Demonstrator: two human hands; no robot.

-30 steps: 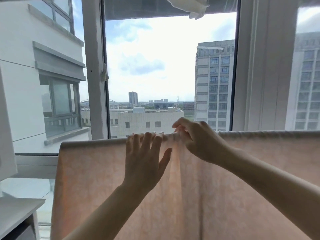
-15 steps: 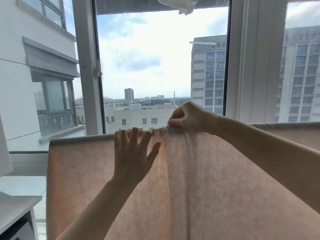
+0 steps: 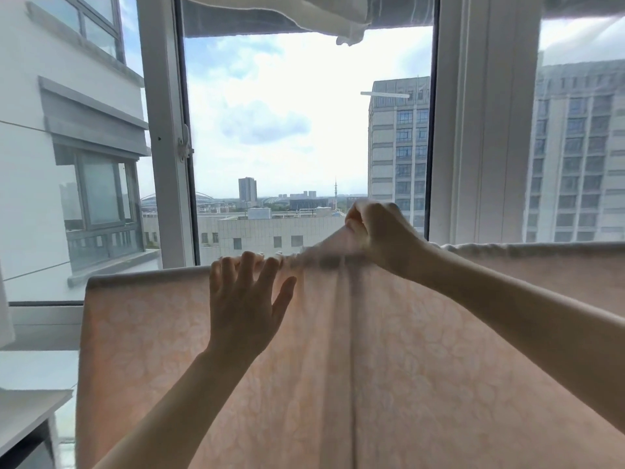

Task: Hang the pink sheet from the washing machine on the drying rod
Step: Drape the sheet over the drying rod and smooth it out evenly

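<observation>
A pale pink, faintly floral-patterned cotton sheet (image 3: 389,360) hangs draped over a horizontal rod hidden beneath its top fold, before an open white-framed window (image 3: 162,137). The right hand (image 3: 382,235) pinches a bunched ridge of the fold and lifts it, while the left hand (image 3: 247,302) rests flat, fingers spread, against the sheet's top edge.

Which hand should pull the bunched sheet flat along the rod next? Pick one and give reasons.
Right. The right hand already pinches the bunched top fold of the pink sheet, lifting it. The left hand only rests open, flat against the cloth.
</observation>
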